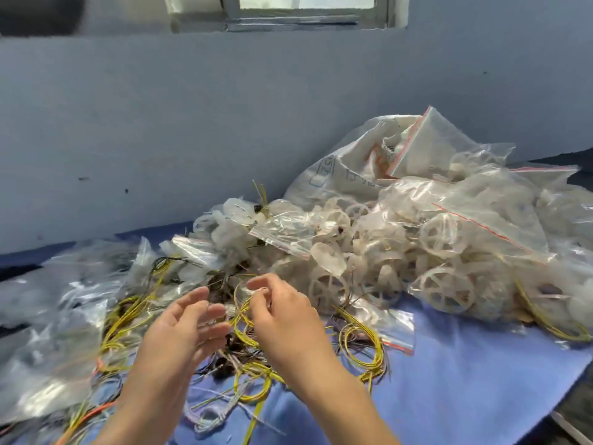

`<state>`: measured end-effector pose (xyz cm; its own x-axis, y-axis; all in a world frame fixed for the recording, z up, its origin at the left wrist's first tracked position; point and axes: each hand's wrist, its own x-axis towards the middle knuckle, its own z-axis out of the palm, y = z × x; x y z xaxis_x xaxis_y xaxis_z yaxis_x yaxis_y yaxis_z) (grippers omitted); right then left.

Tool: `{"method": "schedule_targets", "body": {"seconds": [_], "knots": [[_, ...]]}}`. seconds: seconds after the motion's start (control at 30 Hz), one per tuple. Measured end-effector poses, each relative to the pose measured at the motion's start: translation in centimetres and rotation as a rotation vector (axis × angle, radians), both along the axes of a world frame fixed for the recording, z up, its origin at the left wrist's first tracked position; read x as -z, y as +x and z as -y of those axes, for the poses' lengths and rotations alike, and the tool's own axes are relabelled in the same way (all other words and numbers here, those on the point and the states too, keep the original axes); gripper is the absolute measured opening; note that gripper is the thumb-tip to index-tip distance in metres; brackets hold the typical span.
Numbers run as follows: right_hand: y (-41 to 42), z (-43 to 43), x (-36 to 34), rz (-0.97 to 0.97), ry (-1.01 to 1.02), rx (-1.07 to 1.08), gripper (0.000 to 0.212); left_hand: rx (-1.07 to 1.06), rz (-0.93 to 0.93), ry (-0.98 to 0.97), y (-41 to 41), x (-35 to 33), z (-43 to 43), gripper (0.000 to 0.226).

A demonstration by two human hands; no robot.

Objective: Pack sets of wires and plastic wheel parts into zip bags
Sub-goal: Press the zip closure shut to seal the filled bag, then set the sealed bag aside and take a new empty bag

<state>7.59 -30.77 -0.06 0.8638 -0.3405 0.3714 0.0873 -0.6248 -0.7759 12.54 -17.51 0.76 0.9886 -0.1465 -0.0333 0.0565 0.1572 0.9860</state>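
Note:
A tangle of yellow and dark wires [247, 358] lies on the blue cloth [465, 380] in front of me. My right hand [279, 313] pinches a loop of yellow wire [240, 303] between thumb and fingers above the tangle. My left hand [189, 329] hovers beside it, palm turned right, fingers spread, holding nothing. White spoked plastic wheels [330, 289] are heaped behind the wires, some loose, some inside clear zip bags [465, 220]. An empty zip bag with a red strip [398, 329] lies flat to the right of my hands.
A pile of clear bags [54, 332] with wires inside covers the left side. A large white sack [346, 171] leans against the grey wall [192, 123] at the back right. More yellow wire [552, 322] trails from the bagged wheels at far right.

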Motion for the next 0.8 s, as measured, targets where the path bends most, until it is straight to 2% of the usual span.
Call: {"method": "schedule_targets", "body": {"seconds": [0.07, 0.17, 0.33, 0.43, 0.5, 0.67, 0.8], "knots": [[1.1, -2.8, 0.9, -0.036, -0.175, -0.029, 0.025, -0.083, -0.029, 0.026, 0.6, 0.6, -3.5, 0.016], [2.3, -6.9, 1.9, -0.073, -0.310, -0.110, 0.026, -0.193, 0.025, 0.120, 1.7, 0.7, -9.2, 0.016], [3.8, -13.0, 3.6, -0.087, -0.413, -0.222, 0.029, -0.379, 0.313, 0.638, 2.9, 1.4, -17.7, 0.014], [4.8, -15.7, 4.7, -0.131, -0.449, -0.297, 0.032, -0.523, 0.341, 0.840, 2.4, 1.9, -21.7, 0.015], [5.5, -17.3, 5.3, -0.159, -0.403, -0.346, 0.033, -0.592, 0.299, 0.894, 2.3, 2.3, -23.5, 0.015], [7.2, -19.9, 5.9, -0.159, -0.375, -0.323, 0.037, -0.619, 0.271, 0.999, 2.5, 3.2, -26.0, 0.019], [8.3, -21.0, 6.4, -0.219, -0.414, -0.305, 0.037, -0.437, 0.180, 1.126, 2.5, 4.1, -26.4, 0.022]]}}
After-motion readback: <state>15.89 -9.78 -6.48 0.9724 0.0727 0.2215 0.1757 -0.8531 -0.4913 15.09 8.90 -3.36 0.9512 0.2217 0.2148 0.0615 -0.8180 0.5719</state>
